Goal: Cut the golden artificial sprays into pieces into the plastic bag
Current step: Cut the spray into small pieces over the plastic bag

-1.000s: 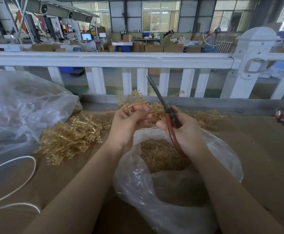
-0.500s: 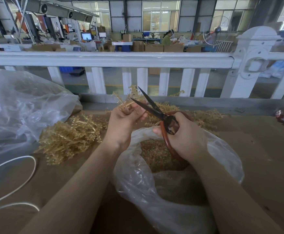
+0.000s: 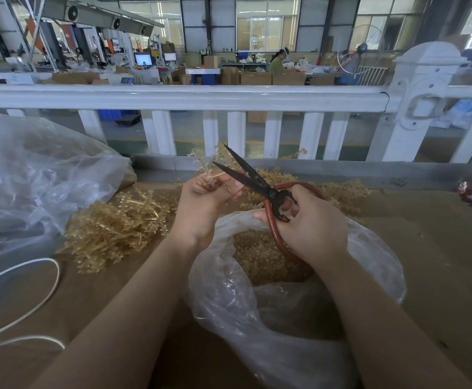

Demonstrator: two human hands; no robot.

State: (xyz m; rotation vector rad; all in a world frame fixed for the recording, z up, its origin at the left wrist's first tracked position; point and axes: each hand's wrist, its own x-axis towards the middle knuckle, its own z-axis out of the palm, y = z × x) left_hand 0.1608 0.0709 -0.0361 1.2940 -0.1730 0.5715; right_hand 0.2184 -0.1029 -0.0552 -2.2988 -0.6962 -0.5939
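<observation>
No writing is readable anywhere. The left hand (image 3: 204, 203) pinches a spray (image 3: 209, 167) above the bag (image 3: 285, 318) of cut pieces; the right hand (image 3: 310, 226) grips scissors (image 3: 257, 182) (blades parted). More sprays (image 3: 111, 228) lie on the brown worktop (image 3: 439, 248) behind a white railing (image 3: 184, 96), factory floor beyond.

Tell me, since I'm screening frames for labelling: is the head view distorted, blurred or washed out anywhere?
Head view: wide-angle bowing curves the white railing; daylight through the far windows leaves them pale; glare streaks the clear plastic bag; the scissors, left hand and right hand look sharp.
</observation>
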